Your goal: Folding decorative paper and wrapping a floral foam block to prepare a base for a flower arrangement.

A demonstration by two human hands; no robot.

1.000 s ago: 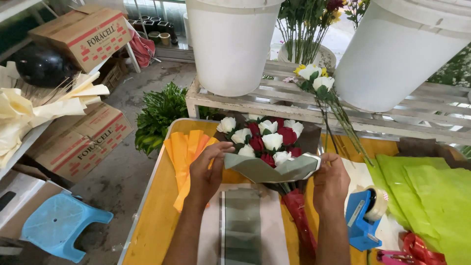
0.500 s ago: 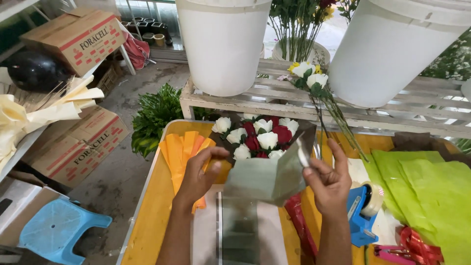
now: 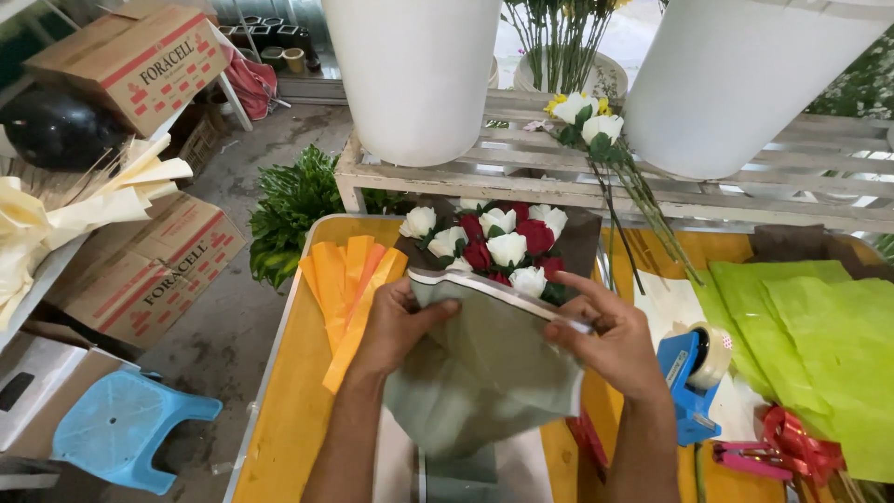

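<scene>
The grey-green wrapping sheet is standing up in the middle of the yellow table, near its front edge, and it is covering the lower part of the bouquet of red and white roses, which is lying with its heads toward the back edge. The left hand is pinching the left end of the sheet's pale upper rim, thumb in front and fingers behind. The right hand is pinching the right end of the same rim, with the forefinger stretched along it. To do this fold well, I think both hands should be keeping the rim level and tight just under the flower heads, so the paper is not creasing or pressing the petals. Orange paper strips are lying beside the left hand, toward the left edge. A blue tape dispenser and light green sheets are lying toward the right edge. Behind the table a wooden pallet is carrying two white buckets and loose white roses
</scene>
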